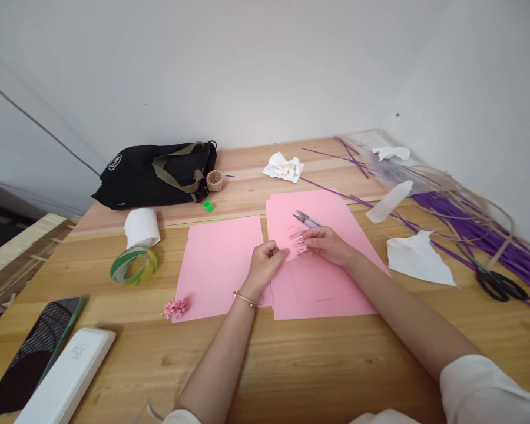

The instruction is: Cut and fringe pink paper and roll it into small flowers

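A small pink paper piece (295, 246) with a fringe of narrow cut strips is between my two hands. My left hand (267, 265) pinches its lower left part between thumb and fingers. At its right side my right hand (327, 244) has its fingers closed on the strip ends. Under both hands lies a stack of pink sheets (331, 294). Small blue-handled snips (307, 219) rest on the stack just beyond my right hand. Another pink sheet (221, 259) lies to the left, with a curled pink paper flower (176, 307) on its lower left corner.
Left: a black bag (159, 176), woven cup (214, 181), green cap (208, 206), white roll (142, 227), tape (133, 265), phone (35, 353) and power bank (68, 380). Right: a bottle (389, 202), tissue (419, 258), black scissors (501, 285) and purple strips (486, 235). Crumpled tissue (284, 167) lies behind.
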Demonstrator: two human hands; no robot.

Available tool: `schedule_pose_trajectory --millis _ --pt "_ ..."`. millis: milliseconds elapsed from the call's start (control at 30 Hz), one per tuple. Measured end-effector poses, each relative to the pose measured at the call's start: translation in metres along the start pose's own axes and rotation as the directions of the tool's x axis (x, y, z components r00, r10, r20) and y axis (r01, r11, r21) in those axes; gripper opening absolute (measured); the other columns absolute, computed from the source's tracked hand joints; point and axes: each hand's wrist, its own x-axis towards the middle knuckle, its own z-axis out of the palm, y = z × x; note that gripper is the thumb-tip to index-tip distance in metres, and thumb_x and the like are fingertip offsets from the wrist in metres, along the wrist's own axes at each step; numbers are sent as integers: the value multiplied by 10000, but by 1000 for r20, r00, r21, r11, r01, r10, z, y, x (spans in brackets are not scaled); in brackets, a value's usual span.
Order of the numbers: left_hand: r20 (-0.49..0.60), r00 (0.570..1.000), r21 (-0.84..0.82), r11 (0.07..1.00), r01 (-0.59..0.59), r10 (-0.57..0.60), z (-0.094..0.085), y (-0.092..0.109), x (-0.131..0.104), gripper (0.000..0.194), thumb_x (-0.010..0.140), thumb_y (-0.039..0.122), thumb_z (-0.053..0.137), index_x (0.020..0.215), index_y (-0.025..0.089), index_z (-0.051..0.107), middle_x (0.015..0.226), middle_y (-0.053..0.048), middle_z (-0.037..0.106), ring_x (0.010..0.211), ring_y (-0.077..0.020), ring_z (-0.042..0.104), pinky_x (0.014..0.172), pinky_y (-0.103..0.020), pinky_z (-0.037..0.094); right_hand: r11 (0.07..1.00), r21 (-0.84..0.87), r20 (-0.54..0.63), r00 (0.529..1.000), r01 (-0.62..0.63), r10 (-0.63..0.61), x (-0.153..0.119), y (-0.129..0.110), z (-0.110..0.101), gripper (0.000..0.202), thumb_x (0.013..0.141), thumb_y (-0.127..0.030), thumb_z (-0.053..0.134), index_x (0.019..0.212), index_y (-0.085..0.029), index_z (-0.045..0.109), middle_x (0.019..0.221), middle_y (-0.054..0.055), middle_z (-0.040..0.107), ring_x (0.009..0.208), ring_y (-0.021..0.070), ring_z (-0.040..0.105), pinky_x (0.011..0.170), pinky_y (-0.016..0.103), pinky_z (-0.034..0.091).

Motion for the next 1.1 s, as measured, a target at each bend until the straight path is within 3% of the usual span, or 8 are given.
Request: schedule_pose_trajectory --millis 500,767,1100 --pt "3 1000 -3 1000 -1 1 0 -4 1 224 637 326 687 551 168 553 539 36 469 583 -113 427 591 -250 338 999 -39 11 1000 8 -7 1 1 -1 285 582 -370 827 699 -164 667 603 -5 566 483 88 484 449 243 392" --pt "20 1000 12 1000 -16 16 -1 -4 1 221 659 320 658 555 167 537 546 37 467 572 -106 409 592 -252 338 998 -58 -31 1000 1 -2 2 2 -1 322 510 -382 858 660 -169 669 596 -15 561 471 81 472 449 238 382" --pt "26 1000 43 999 -18 17 0 2 -2 220 672 307 651 558 165 526 549 38 463 571 -103 402 584 -250 327 994 -110 -29 999 -20 17 1 1 1 316 537 -394 845 683 -156 698 616 13 590 502 94 500 481 248 399"
